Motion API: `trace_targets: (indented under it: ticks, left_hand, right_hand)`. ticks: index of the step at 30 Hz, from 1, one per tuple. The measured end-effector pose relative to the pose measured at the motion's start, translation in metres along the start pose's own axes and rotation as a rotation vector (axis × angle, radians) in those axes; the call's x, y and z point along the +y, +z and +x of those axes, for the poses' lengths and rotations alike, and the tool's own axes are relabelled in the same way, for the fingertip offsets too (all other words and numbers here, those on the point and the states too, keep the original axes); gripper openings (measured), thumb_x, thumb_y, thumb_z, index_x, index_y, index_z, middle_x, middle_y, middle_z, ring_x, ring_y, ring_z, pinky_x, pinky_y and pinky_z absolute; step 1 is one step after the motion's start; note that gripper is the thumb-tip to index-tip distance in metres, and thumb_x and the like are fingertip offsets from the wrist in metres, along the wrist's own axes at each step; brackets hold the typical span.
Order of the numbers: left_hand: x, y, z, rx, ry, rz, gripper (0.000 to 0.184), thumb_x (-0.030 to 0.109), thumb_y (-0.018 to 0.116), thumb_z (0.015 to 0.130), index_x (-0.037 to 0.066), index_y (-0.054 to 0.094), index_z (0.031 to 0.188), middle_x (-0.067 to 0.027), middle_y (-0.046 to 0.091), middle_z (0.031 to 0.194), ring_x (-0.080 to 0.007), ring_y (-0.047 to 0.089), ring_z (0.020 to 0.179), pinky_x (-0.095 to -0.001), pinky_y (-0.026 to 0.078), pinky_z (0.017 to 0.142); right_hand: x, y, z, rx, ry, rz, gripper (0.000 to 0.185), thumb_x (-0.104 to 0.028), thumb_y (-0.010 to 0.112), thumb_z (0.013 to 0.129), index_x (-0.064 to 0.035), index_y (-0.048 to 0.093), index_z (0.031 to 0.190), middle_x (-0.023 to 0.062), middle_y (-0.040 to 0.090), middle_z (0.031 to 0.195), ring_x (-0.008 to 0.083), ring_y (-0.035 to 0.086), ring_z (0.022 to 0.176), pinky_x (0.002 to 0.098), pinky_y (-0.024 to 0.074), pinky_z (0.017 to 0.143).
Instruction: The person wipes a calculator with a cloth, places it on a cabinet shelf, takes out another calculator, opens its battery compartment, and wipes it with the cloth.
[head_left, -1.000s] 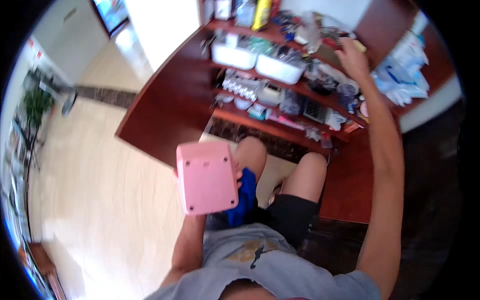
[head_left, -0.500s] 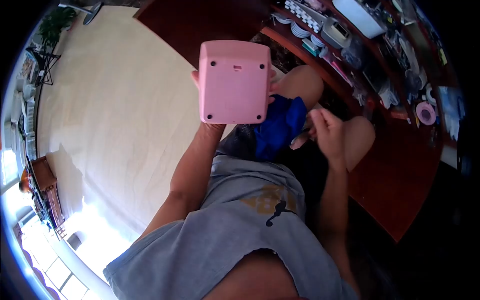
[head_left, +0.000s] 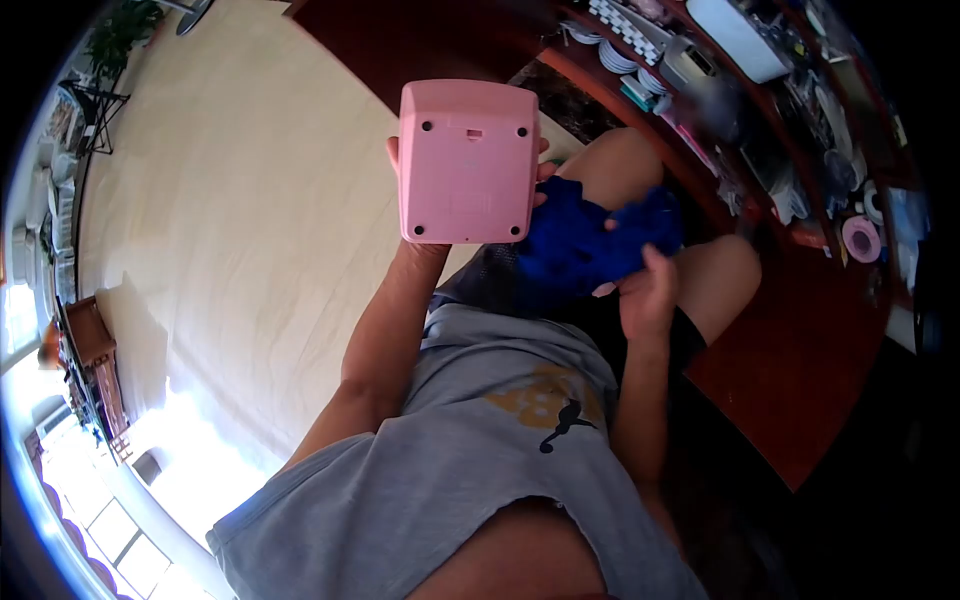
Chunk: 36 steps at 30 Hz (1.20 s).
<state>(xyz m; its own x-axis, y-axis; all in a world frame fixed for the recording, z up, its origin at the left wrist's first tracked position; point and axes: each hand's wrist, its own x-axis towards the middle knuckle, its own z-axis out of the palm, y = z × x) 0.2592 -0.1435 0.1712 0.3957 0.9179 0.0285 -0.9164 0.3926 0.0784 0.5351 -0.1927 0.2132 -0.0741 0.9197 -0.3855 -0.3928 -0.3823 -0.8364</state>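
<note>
My left hand [head_left: 424, 252] holds up a pink calculator [head_left: 468, 185], its back turned toward me. Four black feet and a small battery-cover latch show on that back; the keys are out of sight. Most of the left palm is hidden behind it, with fingertips curling round both sides. Lower and to the right, my right hand [head_left: 648, 292] grips a blue cloth [head_left: 572, 245] that is bunched over my lap. Part of the cloth lies over my thigh, close to the calculator's right side, and its raised end is slightly blurred.
Dark red shelves [head_left: 700, 150] run along the right, loaded with plates [head_left: 617, 58], a white bin [head_left: 738, 40] and a pink roll [head_left: 861, 239]. Pale flooring [head_left: 240, 200] spreads to the left. A wooden chair [head_left: 92, 335] stands by the bright window.
My right hand has taken hold of the blue cloth and lifted part of it to the right, spreading it out. The calculator stays nearly still in my left hand.
</note>
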Motion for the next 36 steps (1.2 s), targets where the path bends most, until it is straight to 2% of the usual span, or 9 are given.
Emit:
trace_targets:
  ticks: [2,9,11,13,18,22,25,32,36]
  left_hand:
    - [-0.001,-0.002,0.002,-0.05,-0.035,-0.098,0.145,0.102,0.052,0.058,0.007,0.015,0.162,-0.0341,0.024,0.159,-0.0568,0.03,0.143,-0.0718,0.029,0.113]
    - [-0.001,-0.003,0.002,-0.058,-0.03,-0.191,0.145,0.102,0.051,0.058,0.007,0.018,0.162,-0.0377,0.023,0.158,-0.0616,0.024,0.143,-0.0729,0.024,0.115]
    - [-0.002,-0.007,0.002,-0.085,-0.032,-0.218,0.145,0.102,0.053,0.057,0.007,0.018,0.162,-0.0368,0.024,0.158,-0.0609,0.024,0.144,-0.0726,0.023,0.116]
    - [-0.003,-0.008,0.003,-0.091,-0.039,-0.228,0.145,0.101,0.053,0.057,0.007,0.018,0.162,-0.0364,0.024,0.159,-0.0607,0.024,0.144,-0.0718,0.023,0.116]
    - [-0.001,-0.006,0.002,-0.064,-0.049,-0.24,0.144,0.102,0.052,0.058,0.008,0.019,0.162,-0.0358,0.023,0.159,-0.0608,0.024,0.144,-0.0708,0.022,0.117]
    - [0.001,-0.003,0.002,0.092,0.104,0.115,0.136,0.099,0.052,0.063,0.012,0.021,0.162,-0.0308,0.024,0.161,-0.0554,0.031,0.143,-0.0674,0.032,0.114]
    - [-0.001,-0.001,0.001,0.055,0.146,0.164,0.13,0.098,0.051,0.066,0.013,0.024,0.161,-0.0283,0.03,0.159,-0.052,0.037,0.142,-0.0623,0.04,0.112]
    - [-0.012,-0.016,0.006,-0.044,0.085,-0.381,0.108,0.084,0.056,0.078,0.011,0.036,0.155,-0.0239,0.046,0.15,-0.044,0.051,0.131,-0.0561,0.045,0.109]
    - [-0.018,0.0,0.018,0.195,0.048,-0.024,0.098,0.077,0.061,0.082,0.006,0.046,0.148,-0.0198,0.056,0.14,-0.0364,0.058,0.124,-0.0527,0.049,0.106]
  right_hand:
    - [0.002,-0.014,0.009,-0.09,0.151,0.373,0.039,-0.019,0.059,0.098,-0.0007,0.058,0.133,0.0109,0.065,0.128,0.0251,0.059,0.122,0.0421,0.0415,0.11]
    - [-0.008,0.0,0.015,0.131,0.24,0.279,0.037,-0.02,0.063,0.098,-0.002,0.061,0.129,0.0086,0.067,0.122,0.0236,0.065,0.11,0.041,0.0523,0.099]
    - [-0.014,0.014,0.017,0.132,0.119,-0.085,0.041,-0.02,0.065,0.096,0.003,0.059,0.129,0.0187,0.064,0.126,0.0331,0.064,0.113,0.0433,0.0498,0.101]
    - [-0.014,0.02,0.021,0.133,-0.218,-1.43,0.05,-0.027,0.068,0.095,0.006,0.054,0.13,0.0244,0.062,0.124,0.042,0.062,0.109,0.0475,0.0502,0.095]
    - [0.005,0.058,-0.001,0.0,-0.601,-1.498,0.08,-0.034,0.083,0.079,0.0013,0.046,0.141,0.0287,0.05,0.134,0.0496,0.052,0.115,0.0517,0.0437,0.099]
    - [0.026,0.037,0.02,-0.129,-0.719,-1.542,0.059,-0.026,0.08,0.081,-0.0015,0.059,0.13,0.0236,0.058,0.122,0.0451,0.057,0.107,0.0515,0.048,0.091]
    - [0.01,0.041,0.035,0.066,-0.436,-0.797,0.034,-0.018,0.072,0.088,0.0047,0.062,0.111,0.021,0.063,0.096,0.0421,0.061,0.084,0.0477,0.0502,0.081]
    - [-0.003,0.077,0.042,0.002,-0.833,-1.293,0.038,-0.02,0.071,0.084,-0.0001,0.059,0.114,0.0216,0.058,0.111,0.0445,0.059,0.099,0.05,0.0495,0.084]
    - [0.014,0.083,0.016,-0.138,-1.016,-1.356,0.04,-0.023,0.072,0.081,-0.0024,0.061,0.114,0.021,0.056,0.114,0.0425,0.056,0.103,0.051,0.0485,0.085]
